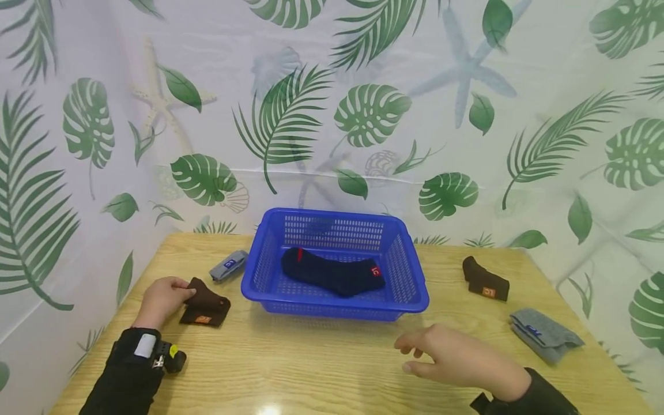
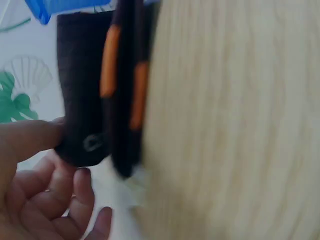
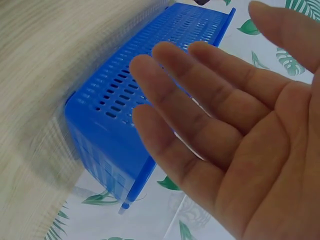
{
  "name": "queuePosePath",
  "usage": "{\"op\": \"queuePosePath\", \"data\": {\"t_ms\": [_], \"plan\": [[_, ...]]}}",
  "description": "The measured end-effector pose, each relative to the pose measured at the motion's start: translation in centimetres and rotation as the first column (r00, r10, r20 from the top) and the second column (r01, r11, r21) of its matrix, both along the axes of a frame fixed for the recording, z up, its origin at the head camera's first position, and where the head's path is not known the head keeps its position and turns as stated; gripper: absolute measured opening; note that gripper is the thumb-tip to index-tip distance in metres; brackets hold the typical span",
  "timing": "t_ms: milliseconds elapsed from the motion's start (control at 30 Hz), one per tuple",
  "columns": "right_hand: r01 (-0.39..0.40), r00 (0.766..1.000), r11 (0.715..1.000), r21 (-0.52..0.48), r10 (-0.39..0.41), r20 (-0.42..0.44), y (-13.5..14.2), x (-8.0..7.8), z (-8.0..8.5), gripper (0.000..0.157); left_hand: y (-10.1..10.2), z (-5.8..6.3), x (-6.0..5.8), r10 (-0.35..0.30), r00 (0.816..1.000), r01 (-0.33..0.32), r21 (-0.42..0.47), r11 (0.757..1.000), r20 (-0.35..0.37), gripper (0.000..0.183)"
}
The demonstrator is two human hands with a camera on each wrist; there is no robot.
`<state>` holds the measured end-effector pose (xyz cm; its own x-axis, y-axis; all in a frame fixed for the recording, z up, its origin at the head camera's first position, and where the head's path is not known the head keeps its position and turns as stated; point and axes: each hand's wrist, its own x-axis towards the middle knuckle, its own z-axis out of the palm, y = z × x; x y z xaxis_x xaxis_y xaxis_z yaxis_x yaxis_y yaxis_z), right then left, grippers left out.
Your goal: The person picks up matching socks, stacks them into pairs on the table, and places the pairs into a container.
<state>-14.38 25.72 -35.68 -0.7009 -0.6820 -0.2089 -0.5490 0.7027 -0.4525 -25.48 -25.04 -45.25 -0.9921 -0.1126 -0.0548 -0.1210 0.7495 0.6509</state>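
At the table's left, my left hand [image 1: 161, 301] pinches the raised end of a brown sock [image 1: 207, 301] between thumb and fingers. In the left wrist view the brown sock [image 2: 82, 85] hangs from the fingertips, beside folded layers with orange labels. My right hand [image 1: 451, 353] hovers over the table before the basket's right front corner, holding nothing. Its relaxed, slightly bent fingers [image 3: 167, 102] show in the right wrist view. Inside the blue basket [image 1: 332, 310] lie navy socks [image 1: 332, 272] with red marks.
A folded grey sock [image 1: 229, 266] lies left of the basket. On the right side are another brown sock [image 1: 485, 279] and a grey sock [image 1: 544, 334], both on the wooden table [image 1: 311, 369]. A leaf-patterned cloth [image 1: 321, 132] hangs behind.
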Motion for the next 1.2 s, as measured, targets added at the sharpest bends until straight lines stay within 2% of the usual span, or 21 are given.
{"op": "queuePosePath", "data": {"t_ms": [100,200,367,500,567,700,767,833,867,900,933,967,1000,1033,1067,1100,1133,1167,1200], "plan": [[-0.002,1.000,1.000,0.011,0.002,0.019,-0.2,0.2,-0.2,0.035,0.6,1.2,0.3,-0.103,0.994,0.104,-0.043,0.994,0.031,0.028],[-0.002,0.999,1.000,0.015,0.001,0.043,-0.4,0.3,-0.3,0.034,1.7,2.9,0.8,-0.218,0.975,0.220,-0.059,0.974,0.039,0.021],[-0.027,0.998,1.000,0.009,0.026,0.050,-0.6,0.6,-0.7,0.034,4.3,6.9,2.8,-0.409,0.911,0.412,-0.109,0.905,0.047,0.012],[-0.063,0.998,0.998,-0.003,0.063,0.010,-1.3,0.6,-0.8,0.034,6.6,10.9,4.7,-0.508,0.859,0.511,-0.192,0.838,0.069,0.012],[-0.081,0.997,0.997,-0.019,0.081,-0.014,-1.8,0.6,-0.7,0.032,7.7,12.9,5.6,-0.558,0.828,0.556,-0.198,0.807,0.051,0.012],[-0.121,0.989,0.991,-0.061,0.114,-0.099,-3.0,0.6,-0.6,0.027,9.8,15.9,7.4,-0.663,0.747,0.650,-0.155,0.744,-0.050,0.011],[-0.125,0.983,0.988,-0.086,0.111,-0.149,-3.6,0.6,-0.6,0.027,10.9,17.1,8.1,-0.715,0.690,0.700,-0.146,0.699,-0.115,0.011],[-0.116,0.982,0.982,-0.150,0.091,-0.165,-4.3,0.5,-0.9,0.029,12.0,17.7,8.6,-0.767,0.619,0.754,-0.145,0.641,-0.172,0.010],[-0.100,0.989,0.973,-0.207,0.074,-0.131,-4.7,0.4,-1.1,0.032,12.5,17.8,8.8,-0.794,0.576,0.784,-0.142,0.604,-0.194,0.010],[-0.075,0.996,0.957,-0.281,0.057,-0.071,-5.2,0.2,-1.4,0.035,12.9,17.9,8.9,-0.818,0.533,0.811,-0.146,0.567,-0.215,0.010],[-0.029,0.999,0.929,-0.368,0.044,0.031,-5.8,0.2,-1.7,0.039,13.4,17.9,9.1,-0.839,0.496,0.834,-0.145,0.532,-0.223,0.010],[0.034,0.986,0.888,-0.458,0.046,0.161,-6.3,0.1,-2.1,0.043,13.9,17.8,9.2,-0.857,0.462,0.855,-0.142,0.499,-0.229,0.011],[0.120,0.950,0.833,-0.540,0.061,0.307,-6.8,0.0,-2.4,0.047,14.4,17.7,9.3,-0.871,0.432,0.872,-0.141,0.470,-0.234,0.011],[0.212,0.890,0.772,-0.599,0.100,0.444,-7.3,0.0,-2.8,0.050,14.9,17.5,9.3,-0.882,0.407,0.884,-0.140,0.446,-0.238,0.011],[0.311,0.810,0.712,-0.629,0.148,0.568,-7.8,0.1,-3.2,0.053,15.3,17.3,9.4,-0.888,0.389,0.893,-0.139,0.429,-0.245,0.011],[0.388,0.730,0.655,-0.649,0.212,0.650,-8.3,0.2,-3.6,0.054,15.8,17.1,9.4,-0.891,0.379,0.897,-0.136,0.420,-0.251,0.012],[0.445,0.665,0.611,-0.654,0.264,0.699,-8.6,0.3,-4.0,0.054,16.3,17.0,9.4,-0.892,0.374,0.900,-0.132,0.415,-0.255,0.013],[0.484,0.616,0.582,-0.654,0.304,0.727,-8.8,0.4,-4.3,0.052,16.6,16.8,9.3,-0.893,0.363,0.904,-0.133,0.407,-0.264,0.012],[0.511,0.586,0.558,-0.654,0.331,0.740,-8.9,0.5,-4.5,0.051,17.0,16.7,9.2,-0.894,0.357,0.905,-0.135,0.403,-0.272,0.012]]}}
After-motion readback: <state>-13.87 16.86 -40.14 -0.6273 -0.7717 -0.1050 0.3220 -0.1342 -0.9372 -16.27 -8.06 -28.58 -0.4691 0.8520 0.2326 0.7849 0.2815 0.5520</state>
